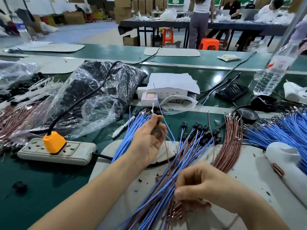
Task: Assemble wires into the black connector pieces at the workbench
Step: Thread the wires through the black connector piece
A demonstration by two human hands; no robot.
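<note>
My left hand (149, 140) is raised over the bench and pinches a small black connector piece (159, 122) with a blue wire (163, 117) and a brown wire trailing from it. Low in the view, my right hand (201, 185) grips a fanned bundle of blue and brown wires (167, 185) near their lower ends. Finished black connectors (203, 131) with wires lie in a cluster just right of my left hand. Loose blue wires (132, 130) lie behind my left hand, brown wires (230, 145) to the right.
A power strip with an orange plug (54, 146) lies at the left. Behind it sits a plastic bag of black parts (99, 90). A white charger box (164, 93), a phone (231, 91) and a water bottle (272, 72) stand farther back. More blue wires (279, 130) lie right.
</note>
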